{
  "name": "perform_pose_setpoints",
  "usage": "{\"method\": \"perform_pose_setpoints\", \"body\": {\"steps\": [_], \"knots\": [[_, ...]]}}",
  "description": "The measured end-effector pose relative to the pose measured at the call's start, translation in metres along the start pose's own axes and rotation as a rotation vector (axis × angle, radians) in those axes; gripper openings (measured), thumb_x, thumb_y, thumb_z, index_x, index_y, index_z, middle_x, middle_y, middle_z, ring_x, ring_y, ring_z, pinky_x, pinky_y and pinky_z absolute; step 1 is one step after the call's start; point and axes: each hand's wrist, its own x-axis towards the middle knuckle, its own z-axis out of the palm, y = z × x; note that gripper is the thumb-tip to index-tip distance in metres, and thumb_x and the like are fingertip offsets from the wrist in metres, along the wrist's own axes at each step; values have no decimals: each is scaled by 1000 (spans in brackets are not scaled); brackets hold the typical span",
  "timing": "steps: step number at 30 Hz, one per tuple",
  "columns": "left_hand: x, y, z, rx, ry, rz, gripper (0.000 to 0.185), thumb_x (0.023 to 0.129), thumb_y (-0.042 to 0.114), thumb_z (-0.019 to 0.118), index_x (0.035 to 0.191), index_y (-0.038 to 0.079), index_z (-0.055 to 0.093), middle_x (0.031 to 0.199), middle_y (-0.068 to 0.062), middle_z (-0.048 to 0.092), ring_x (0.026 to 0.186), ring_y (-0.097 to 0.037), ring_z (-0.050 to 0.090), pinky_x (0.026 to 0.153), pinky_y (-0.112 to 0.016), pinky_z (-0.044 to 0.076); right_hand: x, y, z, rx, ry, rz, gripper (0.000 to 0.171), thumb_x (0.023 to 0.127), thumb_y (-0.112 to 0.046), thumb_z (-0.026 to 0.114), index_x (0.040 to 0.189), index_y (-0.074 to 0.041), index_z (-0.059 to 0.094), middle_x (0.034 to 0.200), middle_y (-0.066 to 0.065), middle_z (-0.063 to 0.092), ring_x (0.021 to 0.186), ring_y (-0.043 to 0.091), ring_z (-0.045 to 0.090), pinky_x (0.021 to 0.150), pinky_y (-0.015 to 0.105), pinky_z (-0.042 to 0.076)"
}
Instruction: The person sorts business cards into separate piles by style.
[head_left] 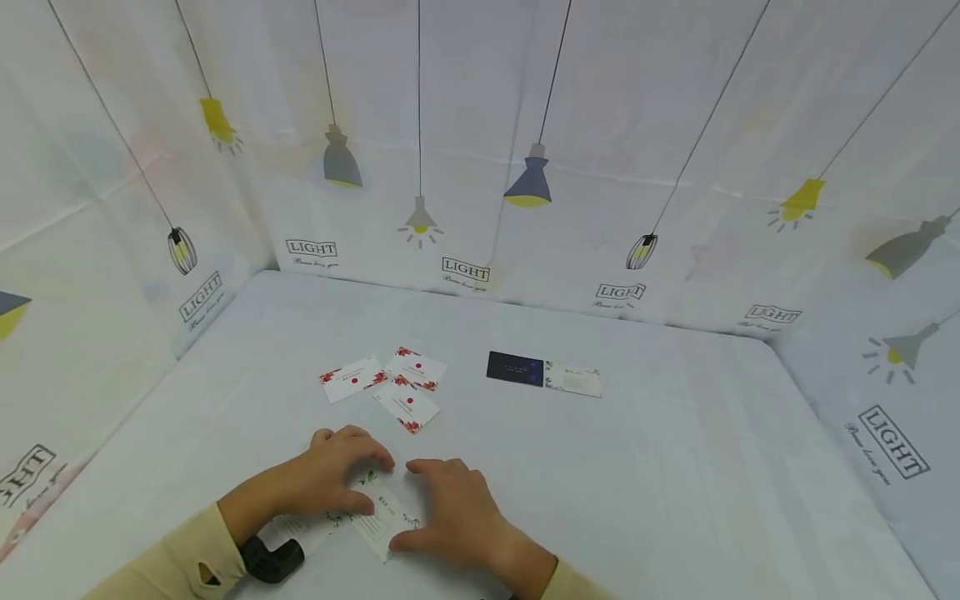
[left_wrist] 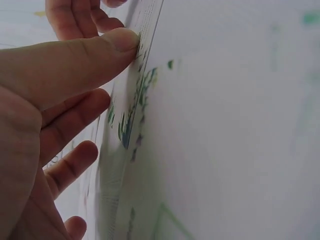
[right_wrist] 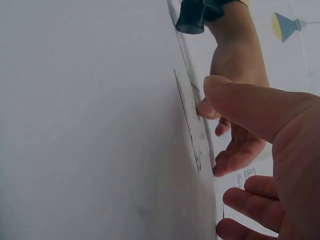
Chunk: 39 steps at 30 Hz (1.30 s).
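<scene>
We have both hands around one flat white rectangular card with green leaf print (head_left: 390, 510), which lies on the near part of the tabletop covered in white cloth (head_left: 675, 483). Our left hand (head_left: 330, 471) is spread and relaxed, its thumb resting on the card near one edge; our right hand (head_left: 461, 517) is also spread, its thumb by the card's near corner. We see no pinch closed on it (and cannot tell whether its edge is slightly raised).

To handle it well, we judge, we should press lightly, bring thumb and fingertips to opposite edges and keep the card from bending; something so thin probably slides more easily than it lifts. A second white leaf-printed card (head_left: 303, 529) lies partly behind our left wrist, so we should keep the black strapped wrist device (head_left: 272, 560) from dragging it.

Ahead, three white cards with red floral print (head_left: 408, 406) lie clustered, while a dark navy card (head_left: 515, 369) and a cream leafy card (head_left: 573, 379) sit end to end farther right. The fabric backdrop printed with lamps (head_left: 465, 125) borders the far edge; the roomiest stretch for moving is to our right.
</scene>
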Motion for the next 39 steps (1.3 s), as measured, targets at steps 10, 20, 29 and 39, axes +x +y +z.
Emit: {"method": "perform_pose_setpoints", "body": {"steps": [10, 20, 29, 39], "knots": [[1, 0, 3, -24, 31, 14, 41, 80, 33, 84, 116, 30, 66, 114, 17, 56, 118, -17, 45, 90, -52, 24, 2, -9, 13, -133, 35, 3, 86, 70, -59, 84, 136, -14, 54, 130, -2, 59, 114, 21, 47, 91, 46, 38], [-3, -7, 0, -5, -54, 10, 51, 77, 31, 85, 125, 28, 65, 121, 19, 54, 121, -16, 43, 92, -50, 26, 9, 3, 3, -96, 13, 82, 78, 76, -47, 85, 139, -14, 55, 134, 1, 60, 121, 26, 46, 99, 52, 35], [-5, -5, -5, 44, -4, 53, 40, 80, 25, 82, 116, 29, 66, 114, 18, 55, 117, -16, 45, 92, -53, 26, 10, 11, -6, -84, 29, 81, 75, 79, -43, 83, 140, -12, 54, 137, 2, 58, 121, 27, 47, 98, 52, 35], [-4, -2, -3, 60, 57, 84, 37, 79, 25, 84, 111, 26, 68, 109, 18, 57, 112, -13, 47, 90, -49, 28, 6, 7, -7, -50, 3, 59, 78, 75, -52, 84, 138, -14, 57, 134, 0, 60, 120, 25, 49, 95, 50, 35]]}}
